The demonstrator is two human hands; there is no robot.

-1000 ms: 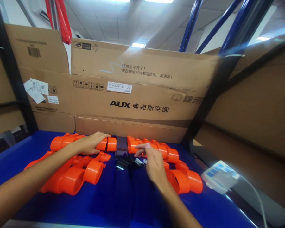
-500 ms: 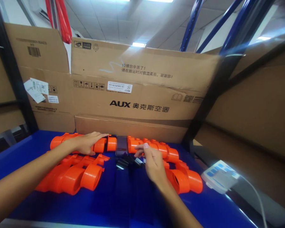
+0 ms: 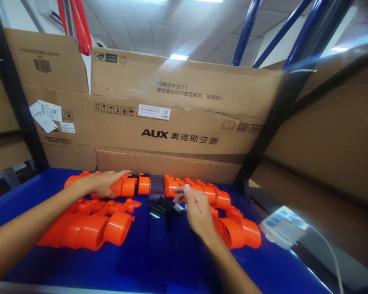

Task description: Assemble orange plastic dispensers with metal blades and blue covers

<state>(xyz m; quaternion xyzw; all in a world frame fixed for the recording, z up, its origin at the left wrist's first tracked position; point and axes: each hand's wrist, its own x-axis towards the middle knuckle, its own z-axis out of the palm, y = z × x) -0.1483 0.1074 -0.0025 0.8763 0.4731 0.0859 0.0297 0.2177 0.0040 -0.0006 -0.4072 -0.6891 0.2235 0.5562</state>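
Several orange plastic rings, each with a clip-like tab, lie in rows on the blue tabletop. My left hand (image 3: 106, 183) reaches over the back left row of orange rings (image 3: 128, 188), fingers stretched out and nothing visible in them; contact is unclear. Beside the back right row of orange rings (image 3: 210, 194), my right hand (image 3: 199, 206) hovers with loosely bent fingers and thumb apart, with no object seen in it. A dark rectangular item (image 3: 157, 188) stands between the two back rows. Dark strips with shiny ends (image 3: 159, 209) lie just in front of it.
More orange rings lie at front left (image 3: 93, 232) and front right (image 3: 250, 232). A white and blue box with a cable (image 3: 283, 226) sits at the table's right edge. Cardboard panels (image 3: 180, 159) wall the back, between dark rack posts (image 3: 263, 126).
My left hand has shifted a little left along the back row, uncovering more of the rings there. My right hand stays nearly still.
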